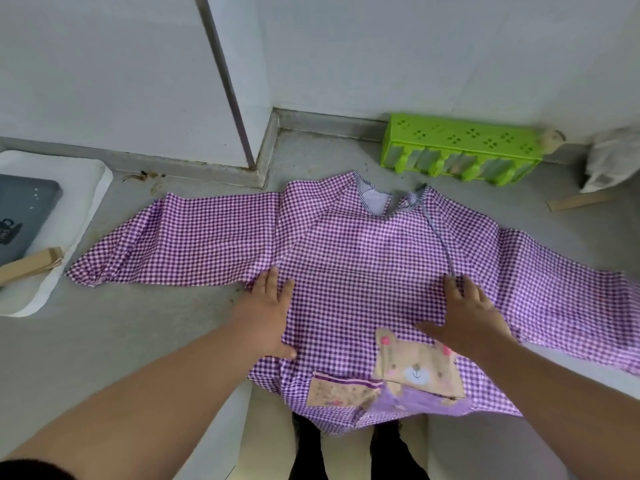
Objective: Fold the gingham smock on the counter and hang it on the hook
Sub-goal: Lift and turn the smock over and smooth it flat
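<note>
The purple gingham smock (349,258) lies spread flat on the grey counter (138,327), both sleeves stretched out to the sides and its hem hanging over the front edge. A bear patch (419,368) and a pocket sit on its lower front. My left hand (268,311) rests flat on the smock's left side, near the armpit, fingers straight. My right hand (467,313) presses flat on the right side of the body, just above the bear patch. No hook is in view.
A green plastic rack (460,150) stands at the back right against the wall. A white tray (79,209) with a dark box (20,216) and a cardboard piece (31,266) sits at the left. A crumpled white bag (609,164) and a wooden strip (578,201) lie far right.
</note>
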